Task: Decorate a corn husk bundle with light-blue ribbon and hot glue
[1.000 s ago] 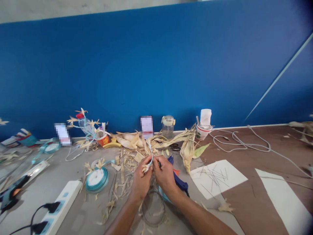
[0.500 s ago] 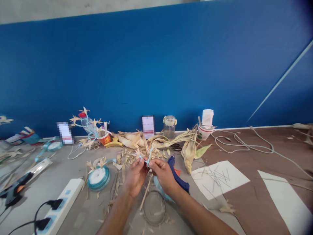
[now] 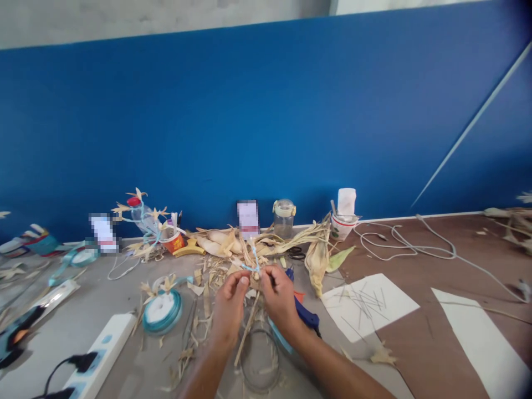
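Left hand (image 3: 229,305) and right hand (image 3: 280,291) have drawn slightly apart since half a second ago

The right hand pinches a blue-wrapped stem (image 3: 255,254), which rises just beyond its fingertips, one branch reaching toward the left hand. Left thumb and fingers stand narrow near that branch; whether they grip anything, I cannot tell. Left of the left hand sits a ribbon spool (image 3: 162,311). Nearer the wearer than both hands, a wire coil (image 3: 277,360) lies on the table (image 3: 141,366). Beside the right hand is a dark blue tool (image 3: 307,315), partly hidden; dry husks (image 3: 226,244) lie beyond both hands
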A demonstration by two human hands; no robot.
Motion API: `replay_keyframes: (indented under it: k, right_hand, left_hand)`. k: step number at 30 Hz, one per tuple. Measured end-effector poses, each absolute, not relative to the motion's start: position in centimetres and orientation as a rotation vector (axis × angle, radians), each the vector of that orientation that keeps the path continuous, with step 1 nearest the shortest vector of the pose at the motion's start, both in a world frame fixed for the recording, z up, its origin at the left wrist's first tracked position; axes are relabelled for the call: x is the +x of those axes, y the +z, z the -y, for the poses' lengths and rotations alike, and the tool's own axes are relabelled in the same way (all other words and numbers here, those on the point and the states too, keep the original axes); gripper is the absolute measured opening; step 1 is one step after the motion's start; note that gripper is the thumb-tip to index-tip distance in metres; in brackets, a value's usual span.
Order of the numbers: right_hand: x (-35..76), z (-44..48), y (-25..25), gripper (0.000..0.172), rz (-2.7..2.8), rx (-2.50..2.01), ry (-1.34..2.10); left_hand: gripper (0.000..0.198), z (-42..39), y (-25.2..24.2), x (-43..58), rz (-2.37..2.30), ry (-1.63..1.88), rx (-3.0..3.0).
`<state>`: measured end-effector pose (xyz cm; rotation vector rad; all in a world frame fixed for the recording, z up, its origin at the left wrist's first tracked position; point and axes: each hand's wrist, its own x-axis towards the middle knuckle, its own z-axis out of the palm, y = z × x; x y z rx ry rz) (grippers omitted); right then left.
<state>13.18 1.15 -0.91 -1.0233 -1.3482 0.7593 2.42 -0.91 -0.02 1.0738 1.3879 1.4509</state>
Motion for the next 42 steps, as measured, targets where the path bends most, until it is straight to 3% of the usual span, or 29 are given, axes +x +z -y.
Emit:
replay_keyframes:
  k: [5, 9, 16, 20, 23, 26, 30, 34, 38, 42]
  right_hand:
    - [13.2, 0.1, -0.8, 0.024, 1.744, -1.015, 0.426]
    - [12.8, 0.5, -0.6, 0.026, 1.769, -0.991, 0.491]
    - [12.2, 0.1, 0.4, 0.016, 1.316, -0.890, 1.184]
    - [11.9, -0.1, 0.1, 0.028, 0.907, -0.663, 1.829]
    - [11.6, 0.0, -0.2, 0.033, 0.791, -0.561, 1.969]
    - [11.5, -0.3, -0.2, 0.028, 0.880, -0.693, 1.733]
    - [12.4, -0.9, 0.2, 0.017, 1.256, -1.035, 1.027]
    - [13.2, -0.5, 0.1, 0.015, 1.577, -1.138, 0.611]
    - [12.9, 0.0, 0.0, 0.018, 1.668, -1.107, 0.545]
    - [12.5, -0.2, 0.4, 0.020, 1.560, -0.991, 0.862]
  left_hand:
    - [0.023, 1.3, 0.2, 2.6, -1.406, 1.477, 1.195]
    - [0.020, 1.2, 0.0, 2.5, -1.330, 1.474, 1.199]
    - [0.016, 0.7, 0.4, 2.1, -0.868, 1.483, 0.668]
    - [0.014, 0.6, 0.5, 1.5, -0.688, 1.354, 0.638]
    - [0.017, 0.5, 0.0, 1.7, -0.697, 1.287, 0.664]
    - [0.026, 0.3, -0.5, 2.2, -0.865, 1.363, 0.680]
    - [0.030, 0.6, -0.5, 2.5, -1.268, 1.647, 0.898]
    - [0.032, 1.3, -0.1, 2.7, -1.316, 1.476, 1.095]
    - [0.025, 1.3, -0.1, 2.9, -1.320, 1.500, 0.942]
    - [0.011, 0.6, -0.2, 2.6, -0.999, 1.530, 0.619]
